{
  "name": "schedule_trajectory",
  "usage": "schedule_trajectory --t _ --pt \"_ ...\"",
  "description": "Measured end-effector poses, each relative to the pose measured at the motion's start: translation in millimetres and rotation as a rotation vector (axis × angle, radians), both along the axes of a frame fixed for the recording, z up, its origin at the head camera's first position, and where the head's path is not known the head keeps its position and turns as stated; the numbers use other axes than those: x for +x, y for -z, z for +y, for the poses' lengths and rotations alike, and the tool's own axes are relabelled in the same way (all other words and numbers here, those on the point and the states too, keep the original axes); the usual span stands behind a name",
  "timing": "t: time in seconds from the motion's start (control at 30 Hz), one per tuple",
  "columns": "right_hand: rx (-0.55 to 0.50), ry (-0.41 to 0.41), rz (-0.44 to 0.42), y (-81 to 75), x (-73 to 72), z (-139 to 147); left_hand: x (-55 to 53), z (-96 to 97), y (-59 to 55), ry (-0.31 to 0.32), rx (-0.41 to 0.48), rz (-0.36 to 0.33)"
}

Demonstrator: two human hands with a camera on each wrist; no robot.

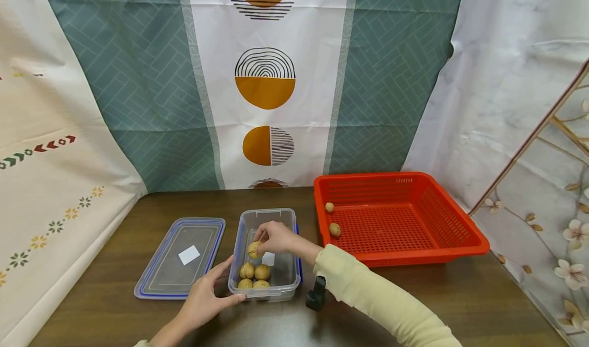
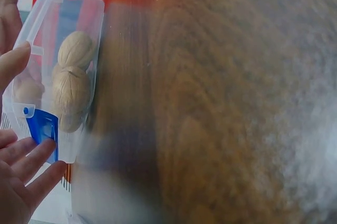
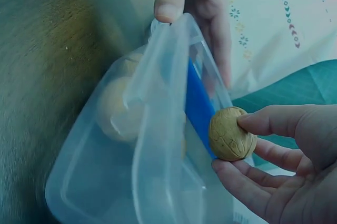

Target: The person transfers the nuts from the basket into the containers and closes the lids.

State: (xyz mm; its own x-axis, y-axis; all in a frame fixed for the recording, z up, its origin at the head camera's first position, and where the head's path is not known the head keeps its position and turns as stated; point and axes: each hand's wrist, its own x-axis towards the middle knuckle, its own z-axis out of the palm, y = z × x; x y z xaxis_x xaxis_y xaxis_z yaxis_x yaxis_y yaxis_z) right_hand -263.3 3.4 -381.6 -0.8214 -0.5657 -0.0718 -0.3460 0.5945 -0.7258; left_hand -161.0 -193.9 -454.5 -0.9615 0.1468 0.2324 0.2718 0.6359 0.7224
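Your right hand (image 1: pixel 273 237) has its grip clamped on a round tan walnut (image 1: pixel 254 250), thumb opposite fingertips, over a clear rectangular plastic container (image 1: pixel 286 266). Four tan walnuts (image 1: pixel 262 272) visible in its near part. Your left hand (image 1: pixel 204 296): grip apart, thumb at near wall, fingers against left side. Clear blue-edged plastic lid (image 1: pixel 161 271) to the left; red perforated plastic basket (image 1: pixel 442 256), two walnuts (image 1: pixel 335 229) inside, to the right. Brown wood-grain tabletop (image 1: pixel 106 265).
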Motion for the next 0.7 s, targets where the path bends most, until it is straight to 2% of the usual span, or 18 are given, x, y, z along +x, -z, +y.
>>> schedule_trajectory --t 0.13,0.3,0.7 --pt "0.010 0.013 -0.024 7.6 0.7 -11 0.4 0.3 -0.1 -0.001 0.006 0.003" --pt "0.032 0.033 -0.014 16.4 -0.5 -23 1.1 -0.6 0.5 -0.002 -0.002 0.019" --pt "0.012 0.122 -0.052 28.8 -8.0 -30 0.0 -0.1 1.1 0.003 -0.004 0.040"
